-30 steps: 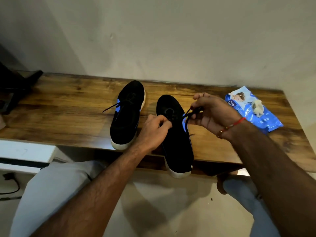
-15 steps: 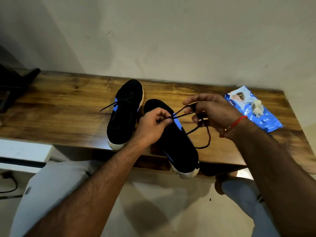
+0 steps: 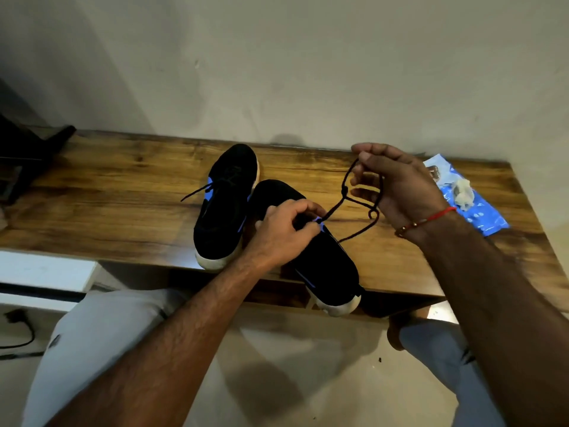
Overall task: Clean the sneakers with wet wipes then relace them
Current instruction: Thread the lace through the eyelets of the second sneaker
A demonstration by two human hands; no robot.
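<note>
Two black sneakers with blue accents and white soles sit side by side on the wooden table (image 3: pixel 123 204), toes toward the wall. The left sneaker (image 3: pixel 224 208) lies fully on the tabletop, laced, with one loose lace end trailing off to its left. The right sneaker (image 3: pixel 320 260) is angled, its heel and white sole hanging past the table's near edge. The left hand (image 3: pixel 283 232) rests on the upper of the right sneaker, fingers curled, grip pinching the black lace (image 3: pixel 348 192) right at the eyelet area. From that pinch the lace runs up and to the right, taut, to a small knot or crossing, and on to the right hand (image 3: pixel 397 183), which is raised above the table, well clear of the shoe. Right-hand grip: thumb and curled fingers hold a loop of the lace, with a further strand passing behind the fingers; a slack tail curls down beneath the hand and back toward the sneaker's side. A red thread bracelet (image 3: pixel 428 220) circles the right wrist. The blue wet wipes pack (image 3: pixel 480 211) lies at the table's right end, beyond the right wrist, with a crumpled used wipe (image 3: pixel 463 195) on top of it. A dark object (image 3: pixel 27 158) occupies the table's far left; its identity cannot be told. The person's knees in light grey trousers show below the table edge.
</note>
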